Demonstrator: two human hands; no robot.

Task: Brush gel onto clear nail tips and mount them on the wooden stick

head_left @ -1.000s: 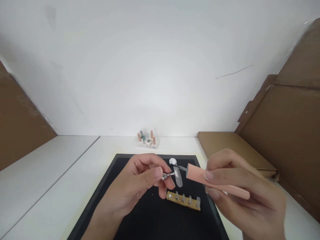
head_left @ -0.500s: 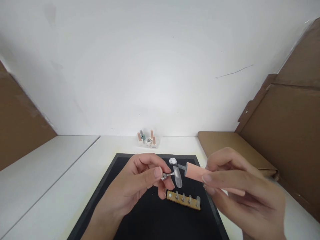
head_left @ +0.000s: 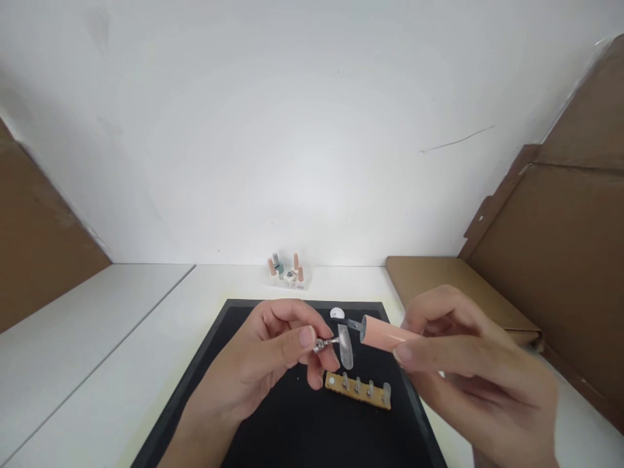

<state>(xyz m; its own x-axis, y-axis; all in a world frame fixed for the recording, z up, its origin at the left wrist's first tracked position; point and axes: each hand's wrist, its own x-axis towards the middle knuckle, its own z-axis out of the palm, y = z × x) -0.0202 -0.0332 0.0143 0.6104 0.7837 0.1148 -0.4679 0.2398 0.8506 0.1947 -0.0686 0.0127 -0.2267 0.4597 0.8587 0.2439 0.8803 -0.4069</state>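
My left hand (head_left: pixel 258 370) pinches a small metal nail-tip stand (head_left: pixel 322 344) between thumb and fingers. A clear false nail (head_left: pixel 346 351) is fixed on the stand's right end, roughly upright. My right hand (head_left: pixel 482 377) is closed around the peach cap of a nail polish brush (head_left: pixel 383 333). Its dark bristles point left and lie over the top end of the false nail; whether they touch cannot be made out. Below, a tan holder strip (head_left: pixel 358 394) carries several more stands with clear false nails, and a white dot marks its left end.
A black mat (head_left: pixel 287 429) with a grey border covers the white table (head_left: pixel 146 344). A small white round piece (head_left: pixel 337 313) is near its far edge. Behind stands a clear tray (head_left: pixel 283 283) of nail polish bottles. Cardboard (head_left: pixel 429 279) lies at right, below a white wall.
The brush has turned slightly in my right hand, and the cap's rear end is now hidden by the fingers. The false nail has tilted a little more upright. My left hand is almost still.
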